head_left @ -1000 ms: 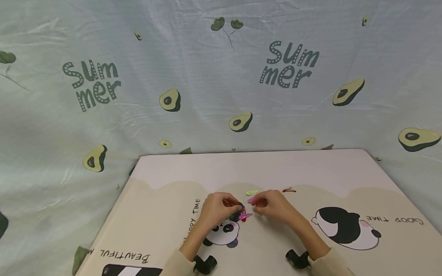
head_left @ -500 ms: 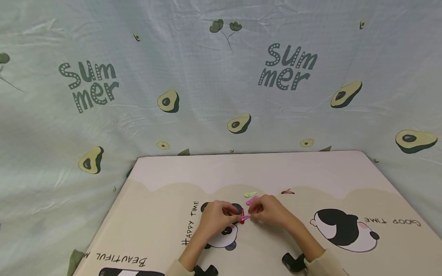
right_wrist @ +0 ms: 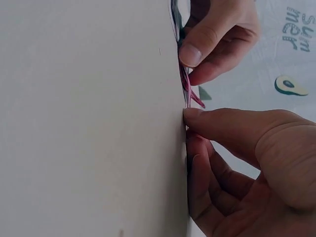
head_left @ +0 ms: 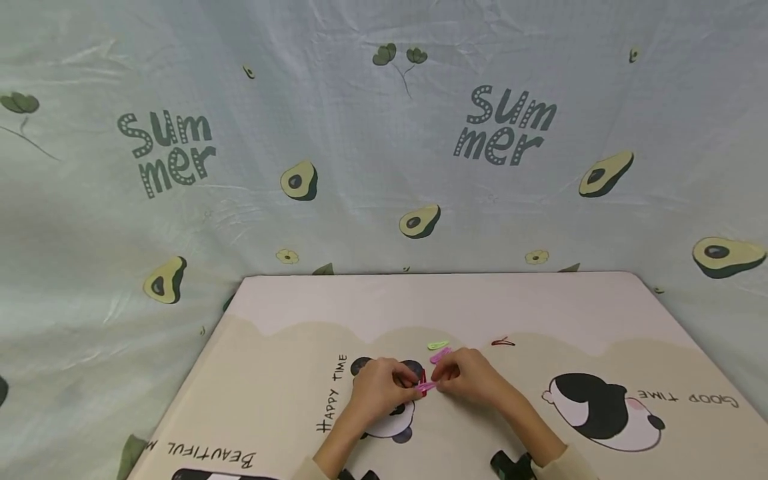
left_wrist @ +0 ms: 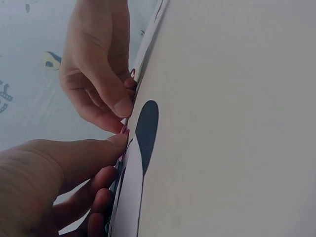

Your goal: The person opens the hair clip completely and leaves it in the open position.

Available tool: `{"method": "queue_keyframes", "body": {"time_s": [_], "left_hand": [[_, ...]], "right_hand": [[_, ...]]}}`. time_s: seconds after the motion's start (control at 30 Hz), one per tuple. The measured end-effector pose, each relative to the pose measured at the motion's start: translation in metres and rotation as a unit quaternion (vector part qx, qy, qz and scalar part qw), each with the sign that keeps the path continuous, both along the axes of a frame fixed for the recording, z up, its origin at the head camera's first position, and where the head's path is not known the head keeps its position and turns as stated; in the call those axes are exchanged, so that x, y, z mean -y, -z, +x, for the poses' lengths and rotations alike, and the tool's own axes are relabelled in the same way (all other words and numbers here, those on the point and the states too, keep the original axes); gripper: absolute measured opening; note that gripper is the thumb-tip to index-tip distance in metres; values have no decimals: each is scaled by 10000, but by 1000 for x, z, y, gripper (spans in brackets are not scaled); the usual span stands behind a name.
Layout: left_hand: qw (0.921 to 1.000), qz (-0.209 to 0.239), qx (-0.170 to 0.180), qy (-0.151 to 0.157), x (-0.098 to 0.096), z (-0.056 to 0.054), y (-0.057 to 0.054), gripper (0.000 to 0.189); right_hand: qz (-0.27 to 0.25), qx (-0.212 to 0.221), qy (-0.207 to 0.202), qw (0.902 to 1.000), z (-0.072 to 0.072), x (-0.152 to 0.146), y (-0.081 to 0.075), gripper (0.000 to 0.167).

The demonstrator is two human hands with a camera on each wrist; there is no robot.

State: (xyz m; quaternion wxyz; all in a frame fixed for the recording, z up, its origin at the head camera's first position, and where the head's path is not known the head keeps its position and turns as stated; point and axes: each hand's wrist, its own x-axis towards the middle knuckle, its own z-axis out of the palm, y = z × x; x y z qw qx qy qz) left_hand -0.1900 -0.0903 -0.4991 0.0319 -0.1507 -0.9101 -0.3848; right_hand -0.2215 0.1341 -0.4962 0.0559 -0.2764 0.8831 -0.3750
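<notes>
Low over the table, my left hand (head_left: 382, 390) pinches one end of a pink snap hair clip (head_left: 427, 387) between thumb and finger. My right hand (head_left: 471, 375) has its thumb and finger at the clip's other end. In the right wrist view the pink hair clip (right_wrist: 190, 91) stands spread, its two arms apart in a V. My left fingertips partly hide it. Right beside it, a red hair clip (head_left: 423, 375) lies close to the left fingers. Just beyond the right fingertips lies another pink hair clip (head_left: 440, 355).
A green hair clip (head_left: 438, 345) lies behind the hands, and a dark red one (head_left: 503, 342) farther right. The table (head_left: 300, 300) has a printed cover with panda and dog pictures. A patterned curtain (head_left: 360, 133) hangs behind its far edge.
My right hand has come in from near the farther pink clip to the pink clip in my left fingers. Both hands now meet at that clip; the head view has shifted slightly.
</notes>
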Motion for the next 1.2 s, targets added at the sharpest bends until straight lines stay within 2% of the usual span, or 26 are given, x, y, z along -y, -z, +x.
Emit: {"method": "queue_keyframes", "body": {"time_s": [0.13, 0.53, 0.77, 1.03, 1.2], "left_hand": [[9999, -75, -89, -22, -1, 1, 0, 9], [10000, -77, -31, -55, -2, 1, 3, 8], [9996, -286, -48, -30, -3, 0, 2, 8], [9986, -455, -258, 31, -3, 1, 3, 9], [9989, -360, -282, 42, -3, 1, 3, 10]], "right_hand": [[-67, 24, -36, 10000, 1, 0, 1, 8], [-48, 29, 39, 10000, 2, 0, 3, 9], [33, 74, 89, 9999, 2, 0, 2, 9], [-116, 68, -93, 9999, 2, -1, 3, 7], [-118, 16, -173, 9998, 0, -2, 4, 6]]}}
